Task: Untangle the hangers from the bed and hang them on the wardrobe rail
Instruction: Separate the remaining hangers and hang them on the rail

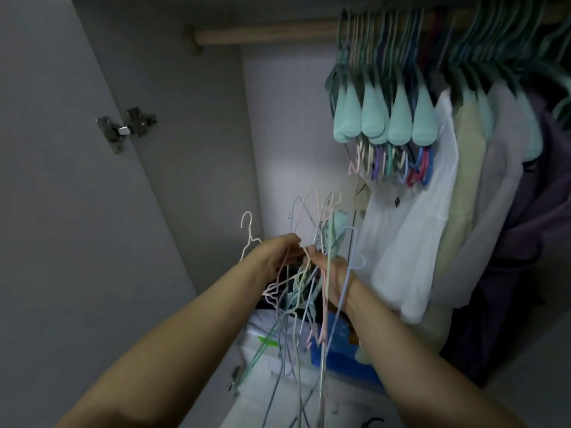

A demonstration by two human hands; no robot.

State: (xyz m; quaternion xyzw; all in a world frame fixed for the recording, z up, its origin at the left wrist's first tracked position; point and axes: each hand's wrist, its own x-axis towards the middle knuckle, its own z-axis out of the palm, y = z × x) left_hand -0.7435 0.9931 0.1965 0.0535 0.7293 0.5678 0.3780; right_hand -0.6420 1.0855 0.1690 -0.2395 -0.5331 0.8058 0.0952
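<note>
- You have open room along the left stretch of the bare wooden wardrobe rail (265,34).
- Packed mint-green padded hangers (374,115) and hanging pale shirts (411,230) block its right side.

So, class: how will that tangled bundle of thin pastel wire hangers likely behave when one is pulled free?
The tangled bundle of thin pastel wire hangers, gripped by the left hand and right hand, probably snags: hooks interlock. Thin frames look light and springy. Loose ends dangle, so others may drop.

Grey wardrobe door (61,211) fills the frame's left, its metal hinge (125,128) upper left; pale back wall (287,125) centre, dimly lit.
</note>
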